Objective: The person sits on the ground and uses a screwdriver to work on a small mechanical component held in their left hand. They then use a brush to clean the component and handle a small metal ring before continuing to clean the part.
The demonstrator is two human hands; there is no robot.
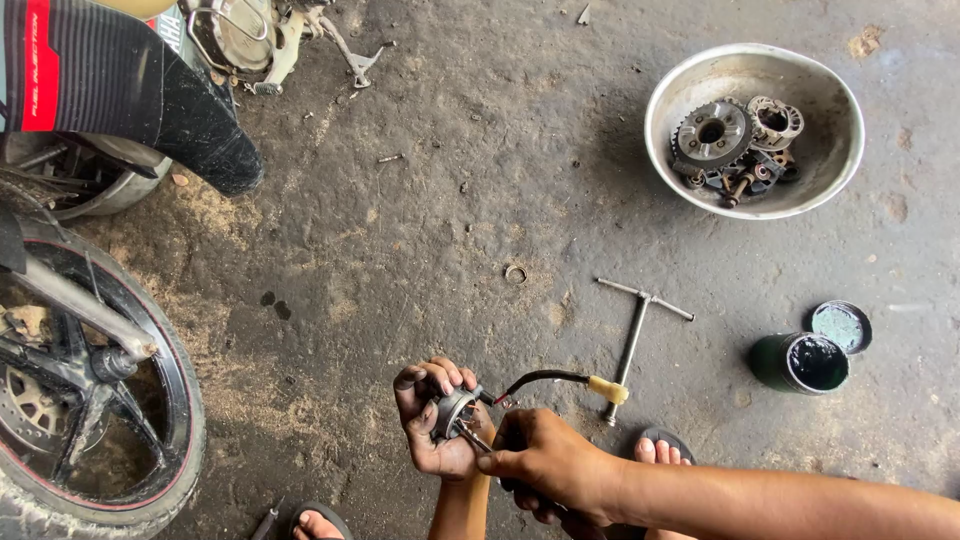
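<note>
1. Two bare hands meet at the lower middle of the frame; the left hand [432, 420] is cupped with its fingers curled tight around a small round grey metal part [452, 412], which sits in the palm; a black cable with a pale yellow sleeve [556, 381] runs from that part toward the right.
2. The right hand [545, 462] comes in from the lower right with its fingers closed together on a thin metal tool [473, 436] whose tip rests against the round part; what kind of tool it is I cannot quite tell, since the knuckles hide most of it.
3. Just right of the hands a steel T-handle wrench [632, 340] lies on the stained concrete floor [420, 220]; a small metal ring [515, 273] lies loose above the hands, near mid-frame.
4. At the upper right a dented round metal bowl [838, 180] holds toothed gears and oily parts; below it, at the right edge, stand an open dark green grease tin [806, 362] and its lid [841, 325].
5. A motorcycle front wheel [90, 400] fills the lower left.
6. Risks, as I judge them: the tool tip could skid off the greasy metal and jab the cupping palm; a freed piece could drop and be lost in the floor grit; the cable could snag and tug the part; the bare toes [660, 452] just right of the hands sit under anything dropped.
</note>
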